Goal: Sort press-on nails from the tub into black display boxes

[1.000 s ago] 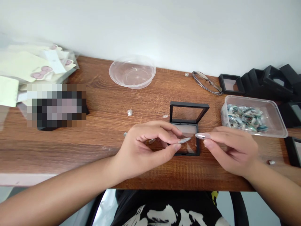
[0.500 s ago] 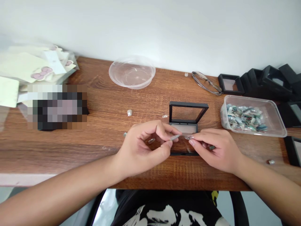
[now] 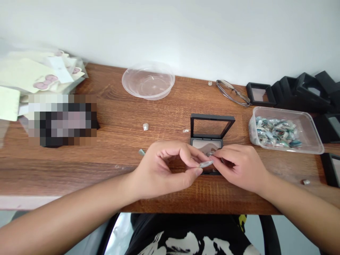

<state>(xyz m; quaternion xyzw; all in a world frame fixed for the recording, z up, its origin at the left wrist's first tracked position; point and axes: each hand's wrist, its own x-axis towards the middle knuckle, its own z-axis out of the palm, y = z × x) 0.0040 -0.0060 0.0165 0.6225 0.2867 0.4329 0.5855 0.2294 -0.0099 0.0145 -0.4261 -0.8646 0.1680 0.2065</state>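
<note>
My left hand [image 3: 167,168] pinches a pale, narrow false nail [image 3: 206,164] between thumb and forefinger, above the front of an open black display frame [image 3: 212,118]. The tip of that nail meets the fingertips of my right hand [image 3: 240,166]. My right hand is closed too, with a small shiny false nail [image 3: 210,153] at its fingertips, partly hidden. Behind the hands the frame's lid stands tilted up on its hinge. Its lower half lies flat on the table, mostly covered by my fingers.
A clear tub [image 3: 287,150] of many false nails stands right, near stacked black frames [image 3: 289,90] and glasses [image 3: 232,92]. A round clear bowl [image 3: 148,92] sits at the back. Loose nails [image 3: 145,126] dot the wooden table [image 3: 79,173]. Cards [image 3: 29,72] lie left.
My left hand has moved right and slightly down, bringing its false nail against my right fingertips. My right hand has shifted slightly left. The frame stays in place.
</note>
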